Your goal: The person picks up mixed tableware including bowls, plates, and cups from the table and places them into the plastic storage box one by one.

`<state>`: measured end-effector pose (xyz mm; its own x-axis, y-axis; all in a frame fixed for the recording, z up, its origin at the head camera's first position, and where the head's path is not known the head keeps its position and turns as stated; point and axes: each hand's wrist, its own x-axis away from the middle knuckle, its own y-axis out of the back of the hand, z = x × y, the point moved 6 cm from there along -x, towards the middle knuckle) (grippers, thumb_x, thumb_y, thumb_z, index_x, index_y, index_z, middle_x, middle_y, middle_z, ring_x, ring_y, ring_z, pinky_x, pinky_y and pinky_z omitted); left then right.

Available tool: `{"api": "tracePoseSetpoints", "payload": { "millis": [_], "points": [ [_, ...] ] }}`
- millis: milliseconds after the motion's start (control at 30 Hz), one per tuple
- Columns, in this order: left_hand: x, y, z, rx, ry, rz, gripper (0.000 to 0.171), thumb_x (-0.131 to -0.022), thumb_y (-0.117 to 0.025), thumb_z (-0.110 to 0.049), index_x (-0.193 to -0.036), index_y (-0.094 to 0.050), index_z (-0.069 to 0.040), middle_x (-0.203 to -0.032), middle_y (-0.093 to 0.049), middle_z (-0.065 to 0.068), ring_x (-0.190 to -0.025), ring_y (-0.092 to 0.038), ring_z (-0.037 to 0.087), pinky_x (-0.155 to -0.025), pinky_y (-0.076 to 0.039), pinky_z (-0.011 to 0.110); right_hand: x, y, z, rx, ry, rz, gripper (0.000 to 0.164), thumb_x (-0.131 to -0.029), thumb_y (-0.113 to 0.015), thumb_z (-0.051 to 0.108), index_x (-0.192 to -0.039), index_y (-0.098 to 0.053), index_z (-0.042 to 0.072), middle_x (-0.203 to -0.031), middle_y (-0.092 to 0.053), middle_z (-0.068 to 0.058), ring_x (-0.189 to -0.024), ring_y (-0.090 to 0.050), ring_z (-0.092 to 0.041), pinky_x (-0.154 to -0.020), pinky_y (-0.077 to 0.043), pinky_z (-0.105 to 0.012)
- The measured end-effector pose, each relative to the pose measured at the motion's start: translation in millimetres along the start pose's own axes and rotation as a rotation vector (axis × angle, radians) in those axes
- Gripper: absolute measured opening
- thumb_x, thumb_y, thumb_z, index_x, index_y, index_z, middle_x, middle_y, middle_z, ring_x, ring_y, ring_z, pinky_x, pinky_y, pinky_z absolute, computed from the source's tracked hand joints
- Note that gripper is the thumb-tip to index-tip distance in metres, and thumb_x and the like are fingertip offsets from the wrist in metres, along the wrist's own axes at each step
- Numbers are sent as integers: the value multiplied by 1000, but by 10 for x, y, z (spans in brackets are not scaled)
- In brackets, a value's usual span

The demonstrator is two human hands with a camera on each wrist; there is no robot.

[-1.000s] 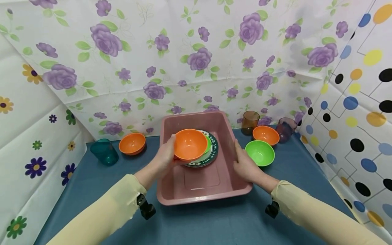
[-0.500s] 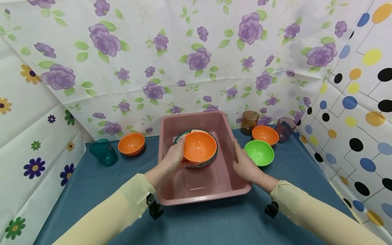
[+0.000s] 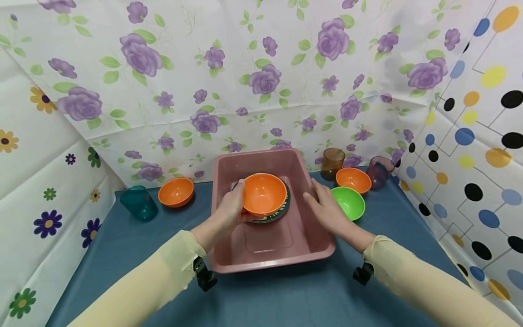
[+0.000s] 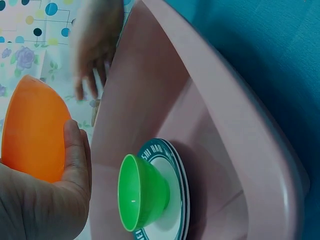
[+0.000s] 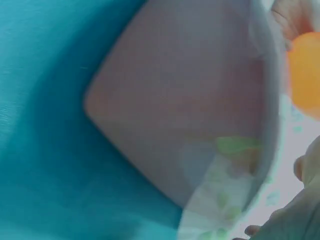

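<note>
Your sleeves (image 3: 151, 274) are pale yellow and softly creased, above a counter (image 3: 282, 304) in plain blue cloth. The pink plastic tub (image 3: 271, 265) before you is roughly rectangular, with rounded corners and a smooth rim. Your left hand (image 3: 225, 212) has its fingers clamped on an orange bowl (image 3: 264, 194), thumb at the edge, holding it over the tub's interior. Your right hand (image 3: 327, 210) is at the tub's right side, fingers fairly straight and thumb apart; whether it touches the wall is unclear.

Beneath the orange bowl lie round, glossy plates (image 4: 178, 200), white with dark green rims; the left wrist view lets you read "SHI HAO" in pale capitals. It also shows you a green bowl (image 4: 142, 192) against the plates, hidden in the head view, and a gap between the two bowls. The right wrist view gives you mostly blurred tub wall.

Farther off, to your left, are a tilted, translucent teal cup (image 3: 140, 204) and a second orange bowl (image 3: 176, 192); to your right, a second green bowl (image 3: 350, 202), a third orange bowl (image 3: 353, 180), an amber tumbler (image 3: 333, 163) and a purple-tinted tumbler (image 3: 380, 173). Behind hangs a white sheet (image 3: 175, 68) printed with purple roses.
</note>
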<state>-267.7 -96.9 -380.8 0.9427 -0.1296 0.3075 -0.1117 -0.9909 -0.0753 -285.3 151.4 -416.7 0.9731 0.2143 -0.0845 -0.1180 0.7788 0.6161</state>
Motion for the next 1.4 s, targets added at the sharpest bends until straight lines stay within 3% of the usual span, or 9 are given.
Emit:
{"api": "tracePoseSetpoints", "payload": {
  "millis": [167,267,400,600,800,933,1167,1400],
  "points": [
    [-5,0,1,12,1,10,56,-112,-28,-48,-152,-40,-10,-137,-54,22,-111,-65,35,-85,-59,45,-75,129,250,-66,40,-26,69,-110,-32,51,-162,-26,5,-164,-28,-19,-151,-23,-38,-119,-24,-59],
    [0,-8,0,20,7,4,56,-112,-28,-48,-152,-40,-10,-136,-54,22,-111,-65,35,-84,-59,45,-103,118,411,-152,21,8,73,-108,-29,58,-162,-28,9,-163,-31,-14,-150,-29,-33,-119,-27,-57],
    [6,-20,-11,31,8,-7,57,-112,-29,-49,-152,-40,-9,-134,-54,24,-107,-67,35,-82,-60,45,-137,-11,605,-274,-82,110,80,-104,-27,67,-163,-27,13,-157,-41,-12,-140,-44,-30,-114,-37,-54],
    [15,-48,-21,49,-4,13,59,-112,-29,-49,-152,-41,-6,-133,-54,25,-109,-66,36,-83,-59,45,-156,-286,800,-451,-208,255,77,-104,-25,68,-156,-37,12,-138,-55,-16,-107,-66,-29,-89,-58,-45],
    [28,-64,-21,49,-8,24,60,-112,-28,-49,-152,-40,-6,-136,-52,25,-113,-64,39,-85,-58,47,-135,-443,807,-645,-306,260,72,-103,-30,68,-149,-47,16,-132,-58,-17,-97,-67,-27,-83,-60,-43],
    [31,-48,-7,45,6,10,59,-112,-28,-48,-152,-39,-7,-136,-52,25,-113,-64,38,-85,-58,46,-139,-477,798,-652,-313,243,68,-105,-30,66,-148,-49,16,-128,-59,-17,-89,-68,-27,-79,-61,-42],
    [29,-34,11,11,-2,15,56,-113,-27,-46,-152,-38,-8,-137,-52,23,-115,-63,37,-87,-58,47,-148,-467,803,-542,-286,237,66,-108,-25,61,-148,-47,14,-125,-58,-16,-81,-66,-27,-74,-61,-41],
    [23,-25,25,-7,3,14,56,-112,-27,-47,-152,-40,-8,-136,-53,23,-114,-65,37,-84,-59,48,-158,-459,805,-503,-259,220,66,-109,-23,58,-145,-50,10,-118,-60,-17,-73,-62,-23,-70,-59,-32]
  ]
}}
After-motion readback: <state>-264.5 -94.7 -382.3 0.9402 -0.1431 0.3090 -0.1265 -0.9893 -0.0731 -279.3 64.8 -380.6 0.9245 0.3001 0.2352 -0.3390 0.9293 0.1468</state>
